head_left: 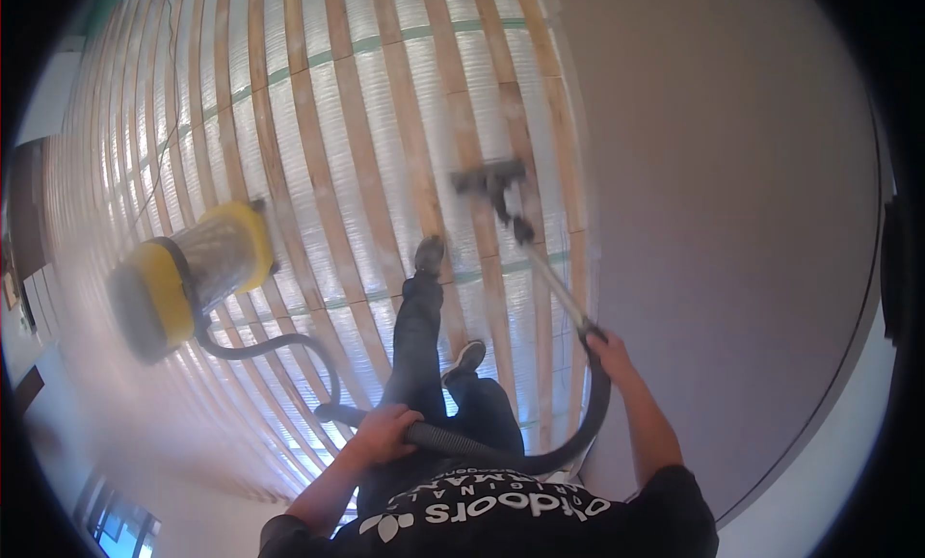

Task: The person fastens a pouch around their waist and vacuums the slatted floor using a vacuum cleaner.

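My right hand (605,349) is wrapped round the upper end of a vacuum cleaner wand (556,283), to the right of my legs. At the wand's far end, a dark floor head (489,177) rests on the wooden strips ahead of my feet. My left hand (386,433) is closed round the black ribbed vacuum hose (462,446) in front of my waist. From there the hose loops up to the wand on one side. On the other side it runs to the yellow and grey vacuum cleaner (193,277), standing to the left.
Parallel wooden battens (361,153) cover the floor, with shiny silvery sheeting (323,172) between them and green tape lines across. A large plain wall (723,221) borders the right side. A thin cable (166,144) trails over the battens at the upper left.
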`<move>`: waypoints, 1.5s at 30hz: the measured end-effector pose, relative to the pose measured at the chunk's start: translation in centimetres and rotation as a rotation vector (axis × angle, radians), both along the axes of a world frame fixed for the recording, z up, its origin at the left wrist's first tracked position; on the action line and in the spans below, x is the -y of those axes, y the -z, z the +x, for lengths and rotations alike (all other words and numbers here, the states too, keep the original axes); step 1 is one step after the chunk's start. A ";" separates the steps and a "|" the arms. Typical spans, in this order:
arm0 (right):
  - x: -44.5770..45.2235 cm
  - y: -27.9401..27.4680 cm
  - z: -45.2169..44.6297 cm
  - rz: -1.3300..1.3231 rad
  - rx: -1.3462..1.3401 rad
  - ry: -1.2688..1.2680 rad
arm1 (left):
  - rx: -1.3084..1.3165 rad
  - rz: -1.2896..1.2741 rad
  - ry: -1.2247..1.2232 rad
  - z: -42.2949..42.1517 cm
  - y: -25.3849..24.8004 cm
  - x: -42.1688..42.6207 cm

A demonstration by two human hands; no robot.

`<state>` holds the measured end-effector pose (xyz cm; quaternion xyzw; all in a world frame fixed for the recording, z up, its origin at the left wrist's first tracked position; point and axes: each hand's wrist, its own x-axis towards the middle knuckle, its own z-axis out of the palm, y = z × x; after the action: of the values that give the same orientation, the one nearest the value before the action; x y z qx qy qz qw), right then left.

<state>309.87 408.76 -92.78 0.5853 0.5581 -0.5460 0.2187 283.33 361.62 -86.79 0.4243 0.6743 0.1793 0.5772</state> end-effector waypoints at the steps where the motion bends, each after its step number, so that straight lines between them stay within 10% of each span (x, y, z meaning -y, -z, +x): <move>1: -1.8 2.4 -5.4 0.006 -0.035 -0.012 | 0.008 0.017 0.005 -1.4 0.9 -0.4; 6: -10.6 18.8 -30.1 0.256 -0.244 -0.164 | 0.057 -0.178 -0.098 -4.9 1.4 -1.6; 15: -14.5 29.9 -56.6 -0.001 -0.179 -0.070 | 0.075 -0.357 -0.450 -10.4 4.2 -6.5; 21: -12.9 36.8 -44.9 0.346 -0.125 -0.383 | 0.152 -0.226 -0.332 -10.7 4.8 -7.2; 27: -9.9 27.3 -36.0 0.082 0.087 -0.352 | 0.160 -0.116 -0.131 -9.3 4.6 -6.6; 45: -4.3 29.3 -4.4 0.092 0.124 -0.371 | 0.100 -0.058 0.153 1.4 1.9 -6.5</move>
<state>305.50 413.04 -122.06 0.5142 0.6663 -0.4332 0.3225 284.70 368.08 -88.70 0.4482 0.6153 0.1360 0.6341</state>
